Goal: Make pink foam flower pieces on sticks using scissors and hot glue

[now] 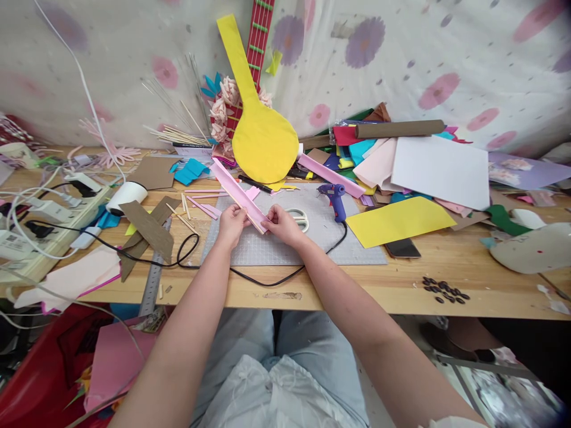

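A long pink strip, its edges raised like a channel, slants over the grey cutting mat. My left hand pinches its left edge near the lower end. At that lower end, the fingers of my right hand are closed on the strip's corner. White-handled scissors lie just beyond my right hand, partly hidden by it. Farther right on the mat rests a purple glue gun. Behind the strip leans a yellow guitar-like shape with a long neck.
A second pink strip lies behind the mat. Yellow sheet, coloured scraps and a white sheet cover the right. Black cord loops across the front. Brown card pieces, a metal ruler and power strip are left; dark beads lie right.
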`<state>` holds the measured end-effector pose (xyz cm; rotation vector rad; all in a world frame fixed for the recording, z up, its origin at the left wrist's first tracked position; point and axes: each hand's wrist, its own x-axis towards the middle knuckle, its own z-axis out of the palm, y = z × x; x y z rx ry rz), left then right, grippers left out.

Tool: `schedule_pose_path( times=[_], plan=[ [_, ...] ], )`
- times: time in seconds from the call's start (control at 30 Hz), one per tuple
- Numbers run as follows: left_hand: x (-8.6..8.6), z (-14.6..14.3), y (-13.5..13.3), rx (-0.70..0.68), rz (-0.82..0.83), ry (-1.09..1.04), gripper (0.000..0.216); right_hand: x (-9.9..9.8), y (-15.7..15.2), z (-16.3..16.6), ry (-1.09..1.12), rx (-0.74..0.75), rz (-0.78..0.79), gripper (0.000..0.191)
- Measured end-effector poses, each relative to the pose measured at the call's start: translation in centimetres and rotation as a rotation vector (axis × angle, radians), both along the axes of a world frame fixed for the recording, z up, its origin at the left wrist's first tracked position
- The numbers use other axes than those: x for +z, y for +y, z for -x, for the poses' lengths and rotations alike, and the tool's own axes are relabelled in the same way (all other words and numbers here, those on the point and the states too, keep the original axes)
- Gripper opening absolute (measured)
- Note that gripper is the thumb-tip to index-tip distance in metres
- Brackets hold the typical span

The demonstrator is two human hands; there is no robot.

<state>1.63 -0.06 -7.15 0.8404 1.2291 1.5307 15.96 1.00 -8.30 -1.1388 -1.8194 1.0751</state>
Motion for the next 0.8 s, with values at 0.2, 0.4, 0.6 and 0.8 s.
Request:
schedule_pose_path(
  times=[0.2, 0.4, 0.6, 0.8],
  plan=[
    [-0.08, -0.01, -0.02, 0.002, -0.021, 0.006, 0.007, -0.09, 0.04, 0.2, 0.002, -0.001, -0.037, 0.021],
    [-0.13, 0.07, 0.02, 0.02, -0.023, 0.013, 0.007, 0.36, -0.17, 0.22, 0.007, 0.004, -0.029, 0.02],
    [0.1, -0.07, -0.13, 0.03, -0.001, 0.033, 0.008, 0.39, -0.14, 0.22, 0.0, 0.0, -0.035, 0.019],
    [0.03, -0.05, -0.22, 0.025, -0.002, 0.056, 0.011, 0.56, -0.19, 0.22, 0.001, 0.016, -0.026, 0.019]
  ],
)
